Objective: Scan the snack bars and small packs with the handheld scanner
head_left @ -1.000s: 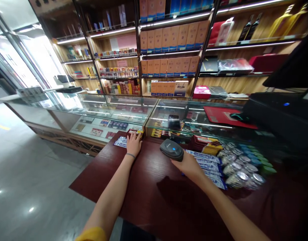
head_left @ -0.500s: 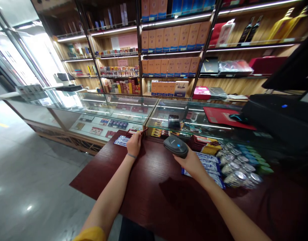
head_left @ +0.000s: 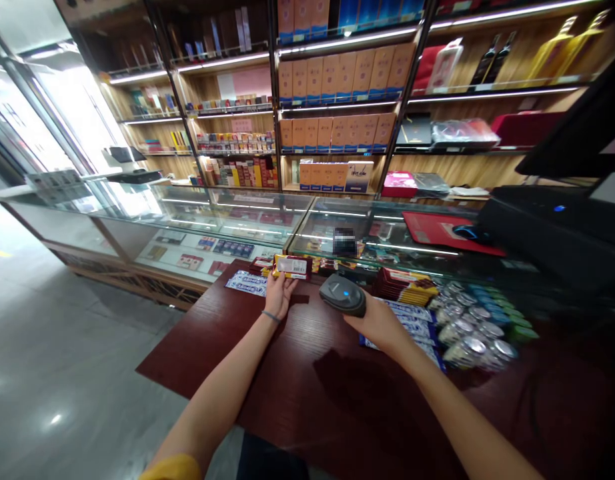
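My left hand (head_left: 277, 298) grips a red-and-yellow flat pack, which looks like a chocolate bar (head_left: 292, 267), and holds it up with a printed label side towards me. In my right hand (head_left: 380, 325) is a dark handheld barcode scanner (head_left: 341, 295) with a blue light on top. Its front points left, a short way from the bar. Beside my left hand lie blue-and-white packets (head_left: 246, 283), with more red-and-yellow packs behind them. Right of the scanner sit a stack of similar packs (head_left: 403, 287) and a row of blue-and-white packets (head_left: 418, 328), partly covered by my right hand.
Several silver-lidded containers (head_left: 471, 348) and blue and green items (head_left: 520, 325) crowd the right of the dark red table (head_left: 272, 387). A glass display counter (head_left: 227, 220) runs behind it, with a red mat (head_left: 427, 230) and mouse on top. A black machine (head_left: 537, 220) stands at right.
My left hand has turned over and brought the bar from nearly edge-on to its label side facing me, a little further right. The scanner stays in my right hand, nearly still.
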A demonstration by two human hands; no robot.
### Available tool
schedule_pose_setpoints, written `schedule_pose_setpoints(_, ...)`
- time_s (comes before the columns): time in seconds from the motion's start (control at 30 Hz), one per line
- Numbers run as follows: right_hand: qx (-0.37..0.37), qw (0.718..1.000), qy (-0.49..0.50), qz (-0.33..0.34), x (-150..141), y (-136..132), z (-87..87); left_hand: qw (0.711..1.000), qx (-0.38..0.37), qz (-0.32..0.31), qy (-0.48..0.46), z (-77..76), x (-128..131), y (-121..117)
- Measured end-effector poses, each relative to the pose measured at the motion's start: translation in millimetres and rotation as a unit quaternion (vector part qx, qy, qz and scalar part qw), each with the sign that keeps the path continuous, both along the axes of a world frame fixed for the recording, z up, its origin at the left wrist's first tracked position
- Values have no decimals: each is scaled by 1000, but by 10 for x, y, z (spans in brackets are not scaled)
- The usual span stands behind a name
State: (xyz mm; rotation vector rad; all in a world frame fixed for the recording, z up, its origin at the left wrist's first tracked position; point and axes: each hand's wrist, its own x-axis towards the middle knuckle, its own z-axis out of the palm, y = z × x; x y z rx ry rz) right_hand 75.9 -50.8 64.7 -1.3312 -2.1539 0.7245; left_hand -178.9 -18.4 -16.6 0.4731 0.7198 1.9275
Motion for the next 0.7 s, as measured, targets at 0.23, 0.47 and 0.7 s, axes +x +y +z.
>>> schedule_pose_setpoints(0.23,-10,1000,-11,-25,14,-10,49,1000,-8,1,12,-14,-26,16)
schedule_pose_setpoints(0.47,8,997,71,-29,110,22,138,988,-6,10,157,0,-61,-5)
schedule_pose_setpoints(0.7,21,989,133,-63,495,131,435,976,6,-5,218,242,20,-4)
